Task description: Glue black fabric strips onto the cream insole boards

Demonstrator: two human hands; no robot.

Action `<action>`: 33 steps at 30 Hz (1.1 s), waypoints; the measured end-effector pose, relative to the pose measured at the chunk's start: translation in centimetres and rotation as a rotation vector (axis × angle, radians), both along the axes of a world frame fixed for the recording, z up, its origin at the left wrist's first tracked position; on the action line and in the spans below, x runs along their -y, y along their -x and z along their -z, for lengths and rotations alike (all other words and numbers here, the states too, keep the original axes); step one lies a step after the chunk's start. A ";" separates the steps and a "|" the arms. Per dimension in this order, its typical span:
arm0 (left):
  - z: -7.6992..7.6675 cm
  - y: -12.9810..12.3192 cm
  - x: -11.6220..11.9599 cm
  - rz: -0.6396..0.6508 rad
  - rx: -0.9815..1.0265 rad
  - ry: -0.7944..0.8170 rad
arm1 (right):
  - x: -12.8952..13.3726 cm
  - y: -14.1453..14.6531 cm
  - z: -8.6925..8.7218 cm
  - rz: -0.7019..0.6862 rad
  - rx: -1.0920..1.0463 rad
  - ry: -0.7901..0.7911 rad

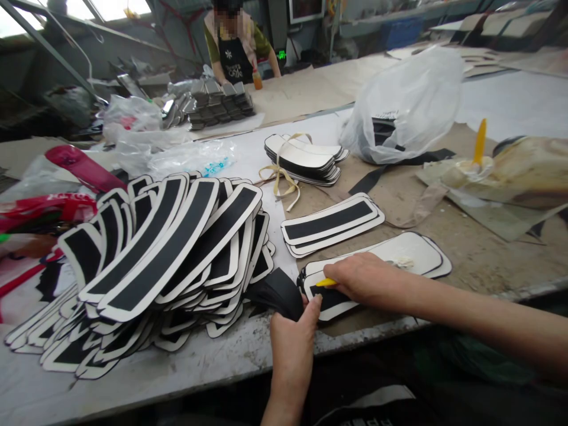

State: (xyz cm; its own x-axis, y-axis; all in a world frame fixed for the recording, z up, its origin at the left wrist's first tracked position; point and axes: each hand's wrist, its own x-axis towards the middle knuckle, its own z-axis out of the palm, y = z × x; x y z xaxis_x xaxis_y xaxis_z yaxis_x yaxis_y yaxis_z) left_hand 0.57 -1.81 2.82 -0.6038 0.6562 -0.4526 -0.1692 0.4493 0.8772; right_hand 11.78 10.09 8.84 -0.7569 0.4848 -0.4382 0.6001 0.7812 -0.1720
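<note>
My left hand (293,346) is closed on the end of a black strip (281,293), thumb toward the nearest pieces. That strip bends up and leftward over the table. In my right hand (370,279) is a yellow plastic stick (326,283), its pointed tip over a white panel with a black centre band (341,312). This panel lies at the table's front, partly under my right hand. Beneath that wrist, a plain white panel (423,254) bears a pale smear of paste (403,260). Just beyond lie a few banded panels (332,222), stacked flat.
A big fanned pile of banded panels (177,254) covers the left side. Farther back are a tied panel bundle (304,157) and a plastic bag (406,106). At right, another yellow stick (480,142) stands in a plastic-wrapped container (528,171). A person (235,50) works across the table.
</note>
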 end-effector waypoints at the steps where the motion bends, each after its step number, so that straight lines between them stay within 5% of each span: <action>1: 0.2 0.0 -0.1 -0.006 -0.011 0.001 | 0.0 0.1 0.0 -0.004 -0.005 -0.001; 7: 0.7 -0.3 -0.4 0.000 -0.024 -0.070 | 0.2 -1.0 -1.0 -0.014 -0.029 0.009; 17: -0.1 -0.5 -0.4 -0.087 0.046 -0.031 | -3.3 -12.9 -0.9 0.386 -0.050 -0.095; 25: 0.6 -0.3 -0.3 -0.115 -0.033 0.009 | -3.5 -11.6 0.7 0.436 0.034 -0.273; 33: 1.0 0.5 -0.1 -0.070 -0.119 0.119 | -4.3 -11.6 1.5 0.466 0.045 -0.254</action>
